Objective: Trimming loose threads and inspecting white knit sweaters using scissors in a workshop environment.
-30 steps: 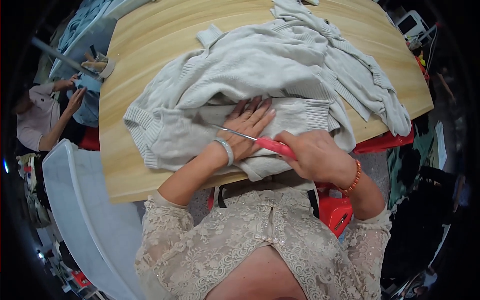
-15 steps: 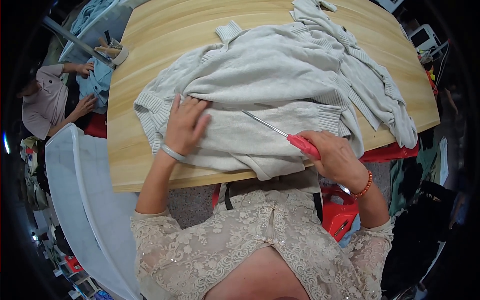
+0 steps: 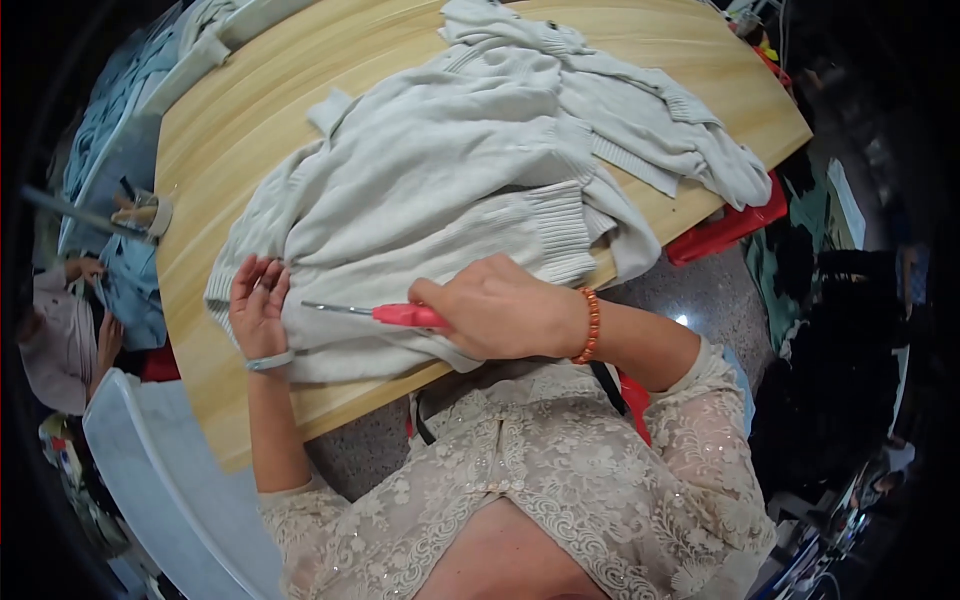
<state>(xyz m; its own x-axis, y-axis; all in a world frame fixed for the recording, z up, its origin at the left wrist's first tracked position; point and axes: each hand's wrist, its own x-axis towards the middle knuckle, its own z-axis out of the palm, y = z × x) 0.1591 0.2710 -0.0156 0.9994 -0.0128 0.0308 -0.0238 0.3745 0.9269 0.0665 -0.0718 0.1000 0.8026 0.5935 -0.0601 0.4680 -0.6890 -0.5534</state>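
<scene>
Head view: I have the pale knit garment (image 3: 420,190) rumpled across the middle of the worktop (image 3: 745,115), its right end lapping over the near-right edge. Right hand (image 3: 510,308): fingers clenched round the grip of a red-handled tool (image 3: 408,316), thin metal shaft pointing left. Left hand (image 3: 260,308): fingers half curled at the garment's left end; I can't tell whether they pinch cloth. Risks, as I judge them: the tip aims at the left hand from just beside it, so a slip or leftward jerk could jab those fingers. Can't make out whether the tip touches the knit; if so, dragging it could snag a loop. Overhanging cloth might pull the rest askew should nothing pin it down.
</scene>
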